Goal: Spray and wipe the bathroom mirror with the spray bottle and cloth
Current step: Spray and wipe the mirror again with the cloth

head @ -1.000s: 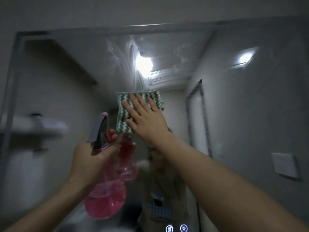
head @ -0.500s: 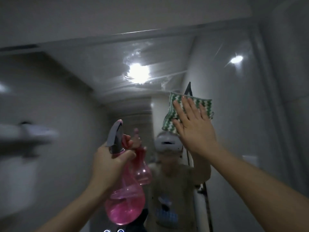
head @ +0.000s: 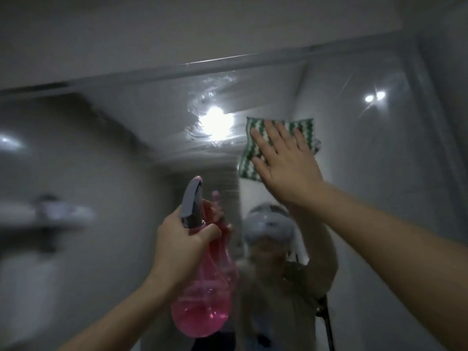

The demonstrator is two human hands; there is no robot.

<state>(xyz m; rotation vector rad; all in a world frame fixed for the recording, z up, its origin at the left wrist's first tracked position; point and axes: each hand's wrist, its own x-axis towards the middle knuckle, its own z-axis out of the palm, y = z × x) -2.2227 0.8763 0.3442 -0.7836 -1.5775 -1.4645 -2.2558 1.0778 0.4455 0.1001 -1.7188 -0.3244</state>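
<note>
Left hand (head: pixel 181 243) raised at centre-left, fingers curled round the neck of a translucent pink plastic spray bottle with grey trigger head (head: pixel 202 295), held upright just before the large wall-mounted bathroom mirror (head: pixel 114 153). Wet smears on the glass around a reflected ceiling light (head: pixel 215 122). Right hand (head: pixel 286 160) further right, fingers straight and spread, pressing a green-and-white zigzag-striped cloth (head: pixel 255 150) flat against the mirror's upper part.

Cloth (head: pixel 277 145): my right hand (head: pixel 286 163) hides its middle.
Shelf (head: pixel 45 216), nine o'clock: too blurred to tell.
</note>
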